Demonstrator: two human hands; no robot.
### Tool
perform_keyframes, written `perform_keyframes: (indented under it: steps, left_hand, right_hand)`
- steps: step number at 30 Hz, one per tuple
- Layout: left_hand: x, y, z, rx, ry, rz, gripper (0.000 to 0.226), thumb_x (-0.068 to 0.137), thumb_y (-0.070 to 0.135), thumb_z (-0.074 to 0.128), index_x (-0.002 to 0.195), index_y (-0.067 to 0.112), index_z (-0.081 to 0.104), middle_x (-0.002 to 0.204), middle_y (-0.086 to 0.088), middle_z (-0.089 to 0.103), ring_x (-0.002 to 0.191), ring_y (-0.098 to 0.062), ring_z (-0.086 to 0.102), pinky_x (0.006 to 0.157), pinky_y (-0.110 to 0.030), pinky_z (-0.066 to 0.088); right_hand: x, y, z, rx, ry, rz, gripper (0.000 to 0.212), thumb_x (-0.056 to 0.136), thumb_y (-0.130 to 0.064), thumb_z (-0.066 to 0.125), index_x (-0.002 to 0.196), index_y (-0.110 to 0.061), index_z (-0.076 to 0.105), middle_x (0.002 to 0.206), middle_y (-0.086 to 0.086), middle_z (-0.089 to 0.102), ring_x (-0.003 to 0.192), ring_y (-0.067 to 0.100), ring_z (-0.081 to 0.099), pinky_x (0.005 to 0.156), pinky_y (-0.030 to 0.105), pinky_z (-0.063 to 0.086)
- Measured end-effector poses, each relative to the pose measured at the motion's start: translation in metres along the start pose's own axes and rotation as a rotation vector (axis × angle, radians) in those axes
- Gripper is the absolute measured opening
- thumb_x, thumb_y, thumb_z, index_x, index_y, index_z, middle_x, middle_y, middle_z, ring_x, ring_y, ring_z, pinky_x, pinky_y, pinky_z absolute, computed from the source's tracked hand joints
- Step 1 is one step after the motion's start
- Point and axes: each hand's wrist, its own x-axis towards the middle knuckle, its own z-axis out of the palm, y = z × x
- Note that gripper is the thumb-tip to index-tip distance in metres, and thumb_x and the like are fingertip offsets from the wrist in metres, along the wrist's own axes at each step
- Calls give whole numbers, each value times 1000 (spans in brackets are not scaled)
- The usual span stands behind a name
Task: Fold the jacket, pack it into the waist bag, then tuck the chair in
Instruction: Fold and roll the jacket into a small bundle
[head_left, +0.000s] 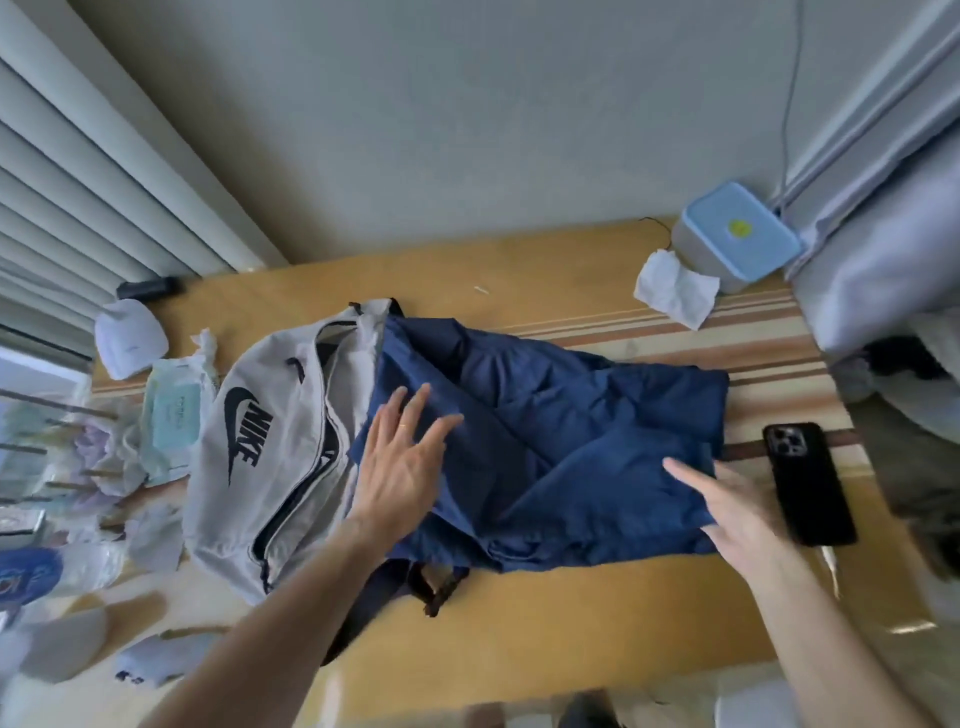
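A navy blue jacket (561, 436) lies folded and rumpled across the middle of the wooden table (519, 639). Its left edge overlaps a grey waist bag (280, 447) with a black logo and an unzipped black zipper. My left hand (400, 467) rests flat with spread fingers on the jacket's left part, beside the bag. My right hand (727, 509) lies flat, fingers apart, on the jacket's lower right corner. A dark strap (436, 582) pokes out below the jacket. No chair is in view.
A black phone (808, 483) lies just right of my right hand. A blue-lidded box (737, 239) and crumpled tissue (675, 288) sit at the back right. Wet-wipe pack (174, 415), papers and clutter crowd the left edge. A wall runs behind the table.
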Motion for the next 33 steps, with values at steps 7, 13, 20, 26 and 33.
perform_keyframes:
  steps: [7,13,20,26,33]
  left_hand:
    - [13,-48,14,168,-446,-375,69,106,54,16,166,24,-1,174,2,-4,160,-27,0,128,-48,4]
    - [10,-26,14,-99,-205,-576,73,105,52,33,165,16,12,173,-10,9,157,-32,17,126,-48,21]
    - [-20,3,6,-398,-183,-904,77,83,41,80,137,3,41,139,-24,52,126,-45,55,99,-51,46]
    - [-25,-6,1,-840,-127,-912,34,86,11,75,114,22,60,109,-9,74,98,-33,70,90,-48,57]
    - [-43,-19,1,-944,-127,-972,20,78,12,72,89,29,75,89,-6,80,90,-34,74,88,-56,59]
  right_hand:
    - [28,-36,-26,142,124,-295,27,92,-11,74,118,-8,73,111,12,76,100,29,74,91,44,59]
    - [52,-16,-32,-360,431,-171,48,88,-20,79,132,-10,61,125,13,70,117,34,65,96,39,50]
    - [38,36,-31,-441,364,-19,75,69,-52,87,126,-10,61,120,10,72,106,35,69,94,46,57]
    - [42,38,-31,-331,299,-80,25,89,-24,78,109,-12,68,109,10,73,97,32,69,87,44,57]
    - [39,43,-47,-269,344,-124,11,96,-24,70,101,-15,68,105,13,72,96,35,66,86,45,54]
